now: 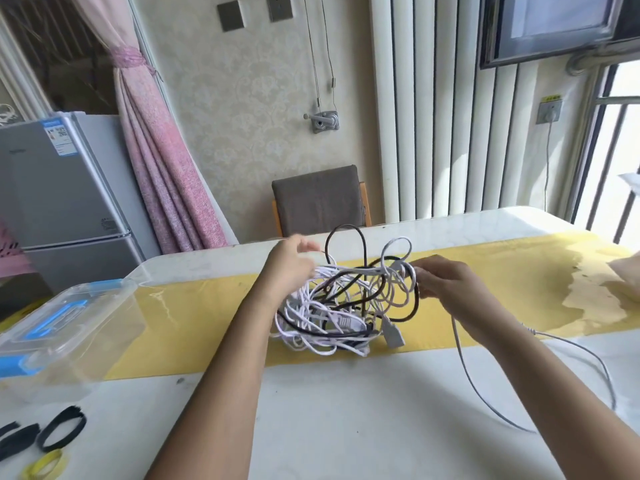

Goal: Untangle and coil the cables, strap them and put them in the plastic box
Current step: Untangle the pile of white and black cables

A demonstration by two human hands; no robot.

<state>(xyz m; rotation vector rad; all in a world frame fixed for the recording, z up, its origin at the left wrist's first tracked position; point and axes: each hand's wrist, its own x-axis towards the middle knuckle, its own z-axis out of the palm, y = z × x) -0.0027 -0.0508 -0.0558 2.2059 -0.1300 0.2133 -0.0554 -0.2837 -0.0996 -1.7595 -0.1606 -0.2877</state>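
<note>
White counter (346,410) with a glossy yellow runner (207,323). Clear plastic box (62,327), blue-latched lid on, waits at the left edge. Cable tangle (332,306), thin white and black cords in a knot, sits mid-runner. Left hand (291,268) grips its top-left loops to steady it; right hand (446,285) pinches a right-side strand, probably teasing it free. Fuzzy black loop straps (60,429) lie near-left, unused.
</note>
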